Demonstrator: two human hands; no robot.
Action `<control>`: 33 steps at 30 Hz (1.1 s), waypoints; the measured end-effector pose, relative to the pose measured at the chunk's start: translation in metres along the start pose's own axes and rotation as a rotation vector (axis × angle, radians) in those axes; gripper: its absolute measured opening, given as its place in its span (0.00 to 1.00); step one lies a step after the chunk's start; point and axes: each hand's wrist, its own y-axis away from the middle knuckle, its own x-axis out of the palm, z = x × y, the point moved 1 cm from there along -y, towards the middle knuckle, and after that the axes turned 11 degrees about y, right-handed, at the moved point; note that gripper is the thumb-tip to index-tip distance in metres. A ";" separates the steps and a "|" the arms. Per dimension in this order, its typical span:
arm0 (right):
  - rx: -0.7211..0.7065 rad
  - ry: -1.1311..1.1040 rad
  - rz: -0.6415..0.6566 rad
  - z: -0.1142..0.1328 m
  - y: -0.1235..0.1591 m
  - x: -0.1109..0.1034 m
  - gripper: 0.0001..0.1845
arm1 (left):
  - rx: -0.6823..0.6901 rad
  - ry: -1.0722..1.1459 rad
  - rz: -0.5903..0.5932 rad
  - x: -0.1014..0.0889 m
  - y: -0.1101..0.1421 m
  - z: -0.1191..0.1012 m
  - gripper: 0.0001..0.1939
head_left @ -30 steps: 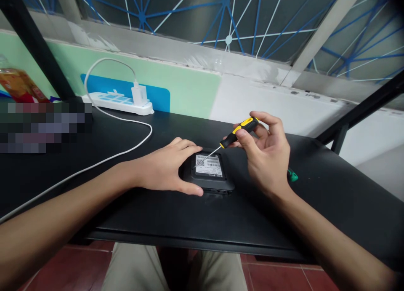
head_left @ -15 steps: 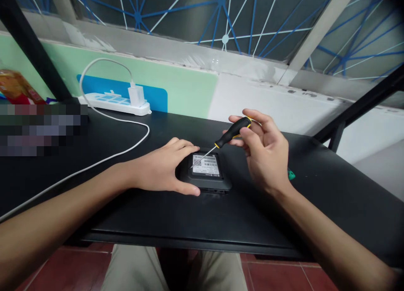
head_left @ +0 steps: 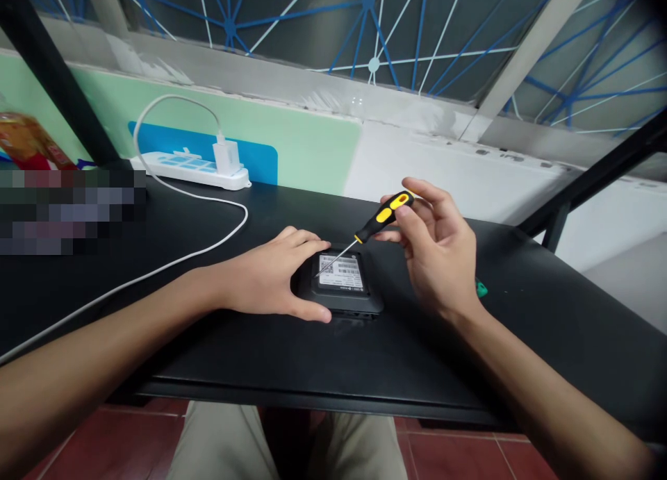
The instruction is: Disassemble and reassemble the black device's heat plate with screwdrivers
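Here, a person seated at a black table (head_left: 250, 358) works on a small black device (head_left: 341, 285) that lies flat, its white printed label (head_left: 341, 271) facing up. The left hand (head_left: 271, 282) rests on the table against the device's left edge, fingers (head_left: 305, 242) pressed together and curled along the far corner, thumb (head_left: 307, 312) along the near corner. Judging by that grip, the hand acts as a brace so the device cannot slide or turn.

The right hand (head_left: 438, 258) hovers above and to the right of the device, pinching a screwdriver (head_left: 365, 233) with a black and yellow handle. The thumb and first fingers (head_left: 409, 219) close around the handle near its top, a light fingertip hold that suits twirling the tool rather than pushing hard. The thin metal shaft slants down and leftward from those fingers, and its tip meets the device at the label's left edge, just beside the left fingertips. Whether the tip sits in a screw head is too small to tell.

Just behind the right wrist, a small green object (head_left: 482, 290) lies on the table, mostly hidden. Well beyond the left fingers, a white power strip (head_left: 182, 169) lies along the table's back edge against a green and blue wall panel, with a white charger (head_left: 226, 157) plugged in. Its white cable (head_left: 171, 261) loops up, then trails across the table past the left forearm. At far left stand a bottle of amber liquid (head_left: 26, 139) and a blurred-out patch.
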 end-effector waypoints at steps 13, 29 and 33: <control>-0.006 0.027 -0.045 0.003 0.002 0.001 0.14 | 0.003 0.002 0.004 0.000 0.000 0.000 0.54; -0.029 0.038 -0.057 0.004 0.002 0.001 0.16 | 0.015 0.005 -0.013 0.000 0.000 0.001 0.52; 0.021 0.008 0.024 0.006 0.005 0.000 0.17 | 0.022 0.012 -0.010 0.000 0.000 0.000 0.51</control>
